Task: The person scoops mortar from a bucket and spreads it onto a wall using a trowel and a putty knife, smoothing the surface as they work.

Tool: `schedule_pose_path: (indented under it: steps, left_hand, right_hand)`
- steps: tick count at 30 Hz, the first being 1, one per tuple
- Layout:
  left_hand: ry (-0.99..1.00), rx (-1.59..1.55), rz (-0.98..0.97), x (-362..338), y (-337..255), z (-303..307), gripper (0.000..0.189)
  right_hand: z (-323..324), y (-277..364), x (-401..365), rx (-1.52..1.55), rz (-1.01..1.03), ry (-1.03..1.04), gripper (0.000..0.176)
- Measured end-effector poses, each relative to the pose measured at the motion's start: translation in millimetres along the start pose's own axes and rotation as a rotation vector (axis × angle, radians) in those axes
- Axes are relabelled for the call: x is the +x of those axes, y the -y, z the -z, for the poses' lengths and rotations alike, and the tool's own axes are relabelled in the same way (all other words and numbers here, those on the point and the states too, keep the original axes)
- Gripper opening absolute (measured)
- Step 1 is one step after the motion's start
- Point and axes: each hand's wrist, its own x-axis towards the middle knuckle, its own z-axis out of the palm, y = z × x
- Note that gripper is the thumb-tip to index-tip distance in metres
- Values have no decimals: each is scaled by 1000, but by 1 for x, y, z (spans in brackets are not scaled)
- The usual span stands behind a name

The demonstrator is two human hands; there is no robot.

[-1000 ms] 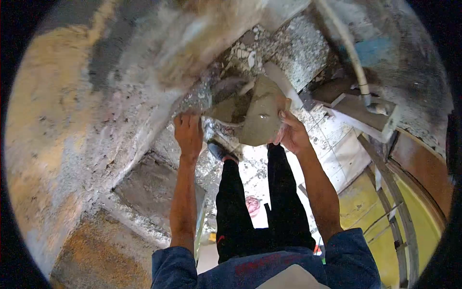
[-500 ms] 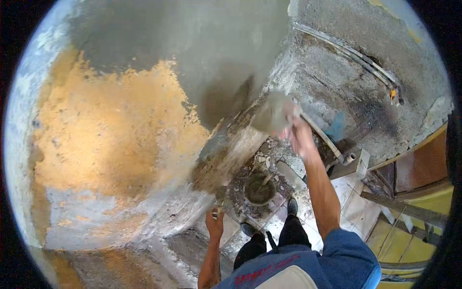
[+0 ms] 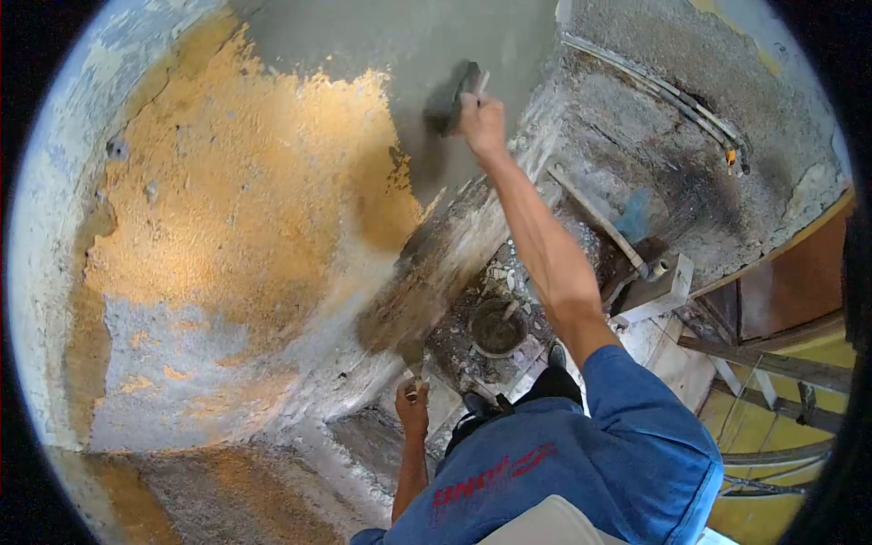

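Observation:
My right hand [image 3: 483, 125] is closed around the handle of a plastering trowel [image 3: 466, 89], its blade up at the smooth grey plaster [image 3: 381, 36] on the wall. That arm reaches out at full stretch. Lower down, my left hand [image 3: 413, 407] grips a small trowel [image 3: 412, 354] with its blade pointing up, near the base of the wall. Below the plaster edge, the wall shows a rough orange patch [image 3: 236, 182]. A round bucket [image 3: 495, 354] of grey mortar stands on the floor by my feet, with a handle sticking out of it.
Rubble [image 3: 504, 272] lies around the bucket. Pipes [image 3: 599, 221] run along the rough right wall, and thin conduits [image 3: 654, 86] curve above them. A wooden beam [image 3: 763, 363] and other timbers stand at the right, near a white block [image 3: 668, 291].
My right hand has moved up and left, bringing the trowel from over the corner to the plastered wall. The trowel now shows edge-on. My view has shifted a little; my left hand stays low.

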Motion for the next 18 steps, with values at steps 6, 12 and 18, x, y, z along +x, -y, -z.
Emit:
schedule_pose_path:
  steps: [6, 12, 18]
  left_hand:
    - [-8, 6, -47, 5, 38, 25, 47]
    - [42, 26, -54, 19, 28, 33, 46]
    - [4, 36, -5, 18, 19, 33, 44]
  right_hand:
    - [-90, 121, -73, -150, 215, -99, 23]
    - [-14, 152, -145, -308, 148, 129, 29]
    - [47, 9, -59, -132, -91, 14, 26]
